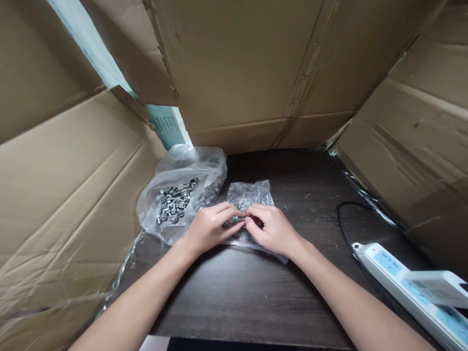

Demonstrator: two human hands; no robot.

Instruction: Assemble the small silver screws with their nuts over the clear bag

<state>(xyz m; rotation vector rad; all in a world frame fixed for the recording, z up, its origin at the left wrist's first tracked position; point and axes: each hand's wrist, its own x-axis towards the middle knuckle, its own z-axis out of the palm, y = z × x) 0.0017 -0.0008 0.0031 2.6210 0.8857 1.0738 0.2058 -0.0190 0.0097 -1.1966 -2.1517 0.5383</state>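
Observation:
My left hand [214,225] and my right hand [272,228] meet above the middle of the table, thumbs and fingers pinched together. Between the fingertips is a small silver bolt [239,220], which both hands grip; its ends are partly hidden by the fingers. Below them lies a clear plastic bag [252,191], flat and crinkled, its contents hard to make out. Left of my left hand stands an open, cloudy plastic bag [195,158] with many loose metal bolts [175,201] showing through its mouth.
Cardboard walls [241,63] enclose the dark wooden table [237,292] at the back and both sides. A white power strip [393,273] with a plugged-in adapter [438,287] lies at the right, its black cable [340,219] looping behind it.

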